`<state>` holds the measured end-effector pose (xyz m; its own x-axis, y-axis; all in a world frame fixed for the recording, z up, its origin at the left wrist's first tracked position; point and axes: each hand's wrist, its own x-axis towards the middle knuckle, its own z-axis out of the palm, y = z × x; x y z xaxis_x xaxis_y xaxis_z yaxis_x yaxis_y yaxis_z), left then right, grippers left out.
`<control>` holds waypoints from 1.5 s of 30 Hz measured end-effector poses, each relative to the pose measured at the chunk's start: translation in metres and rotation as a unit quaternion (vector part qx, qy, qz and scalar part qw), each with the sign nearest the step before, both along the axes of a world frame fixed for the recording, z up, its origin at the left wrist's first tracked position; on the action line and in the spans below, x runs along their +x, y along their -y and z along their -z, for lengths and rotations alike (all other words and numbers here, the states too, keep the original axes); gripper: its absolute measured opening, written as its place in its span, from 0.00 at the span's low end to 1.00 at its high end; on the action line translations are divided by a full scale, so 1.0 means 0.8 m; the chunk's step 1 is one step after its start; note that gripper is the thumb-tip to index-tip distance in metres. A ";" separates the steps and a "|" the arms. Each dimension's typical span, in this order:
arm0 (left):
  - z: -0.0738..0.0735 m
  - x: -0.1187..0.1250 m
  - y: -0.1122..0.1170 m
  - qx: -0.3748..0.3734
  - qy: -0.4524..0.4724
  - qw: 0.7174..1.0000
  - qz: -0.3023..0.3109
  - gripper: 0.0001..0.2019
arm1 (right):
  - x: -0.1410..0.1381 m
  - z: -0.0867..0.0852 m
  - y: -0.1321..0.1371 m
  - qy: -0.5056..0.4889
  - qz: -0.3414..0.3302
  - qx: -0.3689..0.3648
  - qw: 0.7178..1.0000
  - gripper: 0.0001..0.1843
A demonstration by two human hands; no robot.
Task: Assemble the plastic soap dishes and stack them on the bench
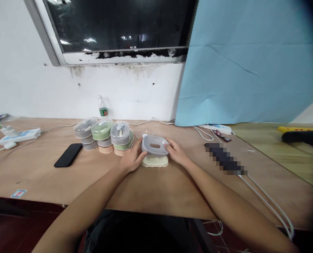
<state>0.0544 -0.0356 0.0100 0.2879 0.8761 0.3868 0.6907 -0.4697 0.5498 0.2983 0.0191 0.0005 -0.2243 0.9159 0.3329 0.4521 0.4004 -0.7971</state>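
A small grey oval plastic box part [160, 150] with an oblong opening is held between my two hands. Its left side is gripped by my left hand [131, 157], thumb towards me and fingers partly hidden behind it. At the right end, the fingers of my right hand [176, 151] close on its rim. Just below and behind the grey part shows a cream oval box [155, 162] on the table; whether they touch I cannot tell. Left of my hands stand stacked oval boxes: a grey stack [85, 130], a green-topped stack [101, 131] and a clear-lidded stack [120, 136].
A black phone [68, 155] lies on the brown table [156, 191] at left, near a white power strip [21, 136]. A bottle [102, 107] stands by the wall. On the right are a pixelated dark object [223, 158], white cables [271, 203] and a blue cloth [241, 70].
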 end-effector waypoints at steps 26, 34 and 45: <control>0.017 0.004 -0.014 -0.106 -0.129 0.985 -0.031 0.25 | 0.017 0.004 -0.014 0.211 -0.079 -0.066 0.972 0.14; 0.018 -0.007 -0.022 -0.092 -0.163 0.981 -0.045 0.23 | -0.004 0.035 -0.074 0.185 0.107 0.078 0.974 0.24; 0.014 -0.015 -0.020 -0.096 -0.152 0.983 -0.035 0.24 | -0.025 0.038 -0.095 0.300 0.050 0.111 0.946 0.15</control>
